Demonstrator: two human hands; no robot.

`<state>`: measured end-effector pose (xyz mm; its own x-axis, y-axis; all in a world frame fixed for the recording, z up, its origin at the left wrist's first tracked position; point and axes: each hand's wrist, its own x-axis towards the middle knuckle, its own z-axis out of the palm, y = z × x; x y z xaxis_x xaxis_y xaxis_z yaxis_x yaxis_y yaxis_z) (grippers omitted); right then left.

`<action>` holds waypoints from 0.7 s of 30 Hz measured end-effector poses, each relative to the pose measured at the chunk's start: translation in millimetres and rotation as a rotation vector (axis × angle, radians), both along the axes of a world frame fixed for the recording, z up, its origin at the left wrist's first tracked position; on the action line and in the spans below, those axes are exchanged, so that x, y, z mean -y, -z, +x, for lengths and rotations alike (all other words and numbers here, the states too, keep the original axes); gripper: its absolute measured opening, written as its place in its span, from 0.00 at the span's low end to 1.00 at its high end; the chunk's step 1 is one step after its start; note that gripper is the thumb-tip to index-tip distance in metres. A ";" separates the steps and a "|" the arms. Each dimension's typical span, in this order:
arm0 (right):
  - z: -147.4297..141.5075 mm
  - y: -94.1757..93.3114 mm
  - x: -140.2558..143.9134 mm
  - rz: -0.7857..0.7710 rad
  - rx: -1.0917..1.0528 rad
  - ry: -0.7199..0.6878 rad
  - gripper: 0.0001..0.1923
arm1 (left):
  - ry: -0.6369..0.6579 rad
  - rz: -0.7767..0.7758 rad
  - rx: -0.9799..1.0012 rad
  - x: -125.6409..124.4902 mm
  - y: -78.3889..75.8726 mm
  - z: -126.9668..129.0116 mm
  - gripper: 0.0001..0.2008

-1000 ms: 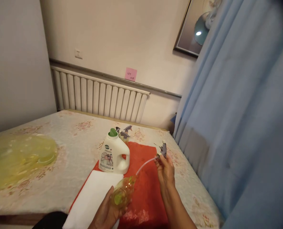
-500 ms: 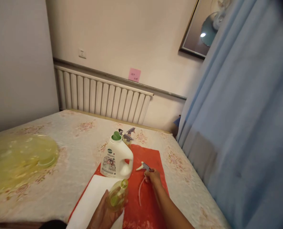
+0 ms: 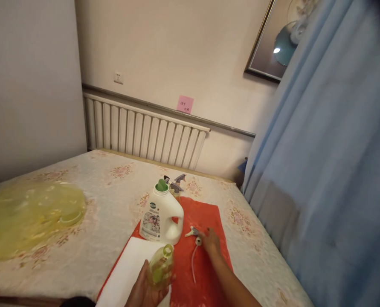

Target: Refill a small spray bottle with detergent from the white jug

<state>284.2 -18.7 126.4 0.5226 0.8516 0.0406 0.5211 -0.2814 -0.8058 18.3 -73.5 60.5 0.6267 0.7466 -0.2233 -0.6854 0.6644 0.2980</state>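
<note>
Head view: floral cover [image 3: 241, 243] extends rightward beyond the edge of the red mat [image 3: 206, 209].
Left hand [image 3: 145, 286] grips yellow bottle [image 3: 161, 264]; spray head [image 3: 192, 231] at fingertips of right hand [image 3: 211, 242], within mat outline; right grip cannot be determined.

The bottle [image 3: 160, 267] is a see-through yellow-green, the spray head [image 3: 193, 231] grey and white, its tube [image 3: 192, 264] whitish. White covers the jug [image 3: 169, 209] and the sheet [image 3: 126, 268]; the cap [image 3: 161, 185] is green, the mat [image 3: 205, 209] plain red. Clusters of pinkish flowers pattern the pale cloth [image 3: 113, 213]. The plastic [image 3: 30, 217] is translucent yellow, the radiator [image 3: 141, 128] off-white, the wall [image 3: 177, 42] cream, the note [image 3: 185, 104] pink with dark writing, the curtain [image 3: 320, 170] plain blue.
</note>
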 end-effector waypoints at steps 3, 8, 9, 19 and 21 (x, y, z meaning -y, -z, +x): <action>-2.5 -19.6 0.5 0.113 -0.005 0.012 0.18 | 0.003 0.013 0.009 -0.2 -0.5 0.1 0.38; -31.7 -39.4 22.5 0.171 -0.099 -0.267 0.15 | -0.001 0.006 -0.004 1.6 -10.1 1.1 0.41; -40.2 -39.7 31.5 0.166 -0.128 -0.338 0.15 | -0.003 0.003 -0.011 2.9 -13.1 1.6 0.41; -97.1 -43.2 119.2 0.144 -0.541 -0.549 0.40 | 0.013 0.061 -0.037 33.5 -36.6 18.7 0.31; -96.9 -45.3 126.3 0.143 -0.511 -0.518 0.38 | 0.036 0.089 -0.063 39.7 -39.5 21.2 0.31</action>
